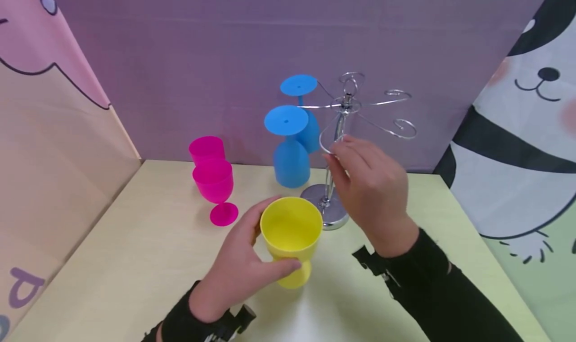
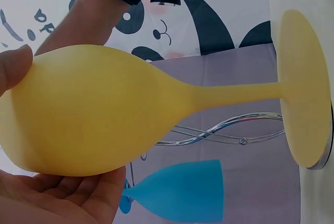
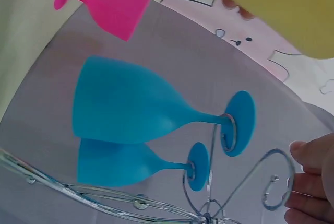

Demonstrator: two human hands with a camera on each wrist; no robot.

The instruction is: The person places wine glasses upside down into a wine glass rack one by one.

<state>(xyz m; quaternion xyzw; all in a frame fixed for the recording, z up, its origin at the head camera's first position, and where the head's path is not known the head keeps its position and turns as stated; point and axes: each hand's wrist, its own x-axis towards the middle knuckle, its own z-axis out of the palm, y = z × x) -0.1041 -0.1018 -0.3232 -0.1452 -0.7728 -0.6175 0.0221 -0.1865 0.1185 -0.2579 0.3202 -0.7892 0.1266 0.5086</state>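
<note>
Left hand (image 1: 238,264) has a firm grip round the yellow goblet (image 1: 292,227), mouth up at near centre; right hand (image 1: 373,192) pinches the metal rack (image 1: 335,213) by its near hook, apparently steadying it. Hanging the goblet would call for upending it, like the blue goblets (image 1: 291,164) beyond. Pink goblets (image 1: 213,182) stand left on the pale tabletop (image 1: 157,262); purple cloth (image 1: 202,72) behind, panda print (image 1: 535,157) right.

In the lower middle I see a smooth, dull, yellow plastic stemmed cup (image 1: 291,227); right of centre, a shiny, curly silver metal rack (image 1: 346,105); up top, creased purple cloth (image 1: 216,67).
</note>
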